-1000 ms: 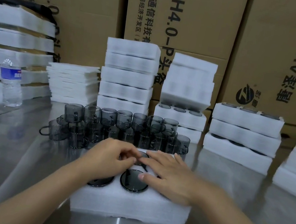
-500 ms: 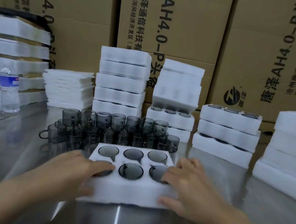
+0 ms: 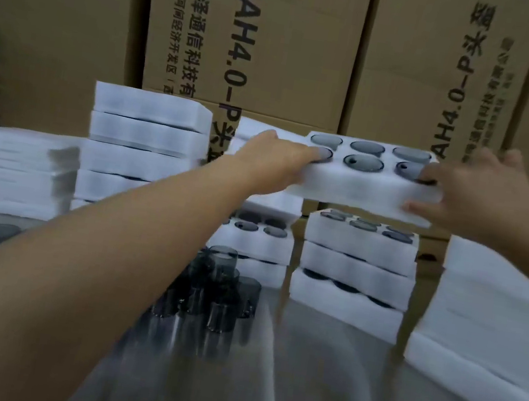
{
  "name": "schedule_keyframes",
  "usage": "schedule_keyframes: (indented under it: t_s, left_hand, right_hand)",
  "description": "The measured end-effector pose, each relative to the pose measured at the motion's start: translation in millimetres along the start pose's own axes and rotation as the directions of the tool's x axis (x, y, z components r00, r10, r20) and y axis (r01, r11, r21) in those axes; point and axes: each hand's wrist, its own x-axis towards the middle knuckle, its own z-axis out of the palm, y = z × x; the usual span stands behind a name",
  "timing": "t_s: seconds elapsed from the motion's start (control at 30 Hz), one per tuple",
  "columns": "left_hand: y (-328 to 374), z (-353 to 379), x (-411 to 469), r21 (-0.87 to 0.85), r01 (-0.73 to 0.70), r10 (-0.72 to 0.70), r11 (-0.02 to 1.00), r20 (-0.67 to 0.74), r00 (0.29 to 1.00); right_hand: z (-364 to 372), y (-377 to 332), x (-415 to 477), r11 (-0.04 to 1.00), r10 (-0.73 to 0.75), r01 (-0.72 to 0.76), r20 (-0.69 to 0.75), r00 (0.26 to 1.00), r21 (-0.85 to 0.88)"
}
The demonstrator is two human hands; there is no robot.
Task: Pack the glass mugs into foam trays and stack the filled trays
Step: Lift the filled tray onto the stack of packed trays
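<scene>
The person's left hand [image 3: 276, 160] is gripping the left end of a white rectangular foam tray [image 3: 361, 189], its fingers curled over the top edge beside the nearest pocket. The right hand [image 3: 475, 195] is clasping the tray's right end, with the fingers lying over the top and the thumb pressing against the front wall. The tray is being held in the air, roughly level. It is carrying six smoky grey glass mugs [image 3: 364, 162], which are sitting in two rows of three with only their round rims showing.

Directly below, and clearly apart from the tray, a pile of three filled white foam trays [image 3: 359, 250] is standing on the shiny steel bench [image 3: 314, 381]. To its left, a second pile of filled foam trays [image 3: 249, 243] is sitting partly behind the left forearm. A cluster of loose grey glass mugs [image 3: 218, 283] is standing upright on the bench in front of that pile. A taller stack of white foam blocks [image 3: 149, 133] is rising further left, and a stack of thin white foam sheets [image 3: 18, 168] is lying beside it. Large brown cardboard boxes [image 3: 280, 47] with black printing are lining the back. The whole view is blurring slightly.
</scene>
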Motion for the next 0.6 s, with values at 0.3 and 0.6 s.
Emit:
schedule_keyframes:
  t_s: [0.3,0.6]
  left_hand:
    - [23.6,99.8,119.4,0.06,0.02,-0.028,0.998,0.137,0.99]
    - [34.5,146.3,121.8,-0.034,0.086,-0.073,0.996,0.27,0.96]
  right_hand:
    - [102.1,27.1,58.7,0.956,0.076,-0.003,0.236,0.969,-0.294]
    - [140.8,-0.7,59.0,0.926,0.093,0.065,0.393,0.915,-0.371]
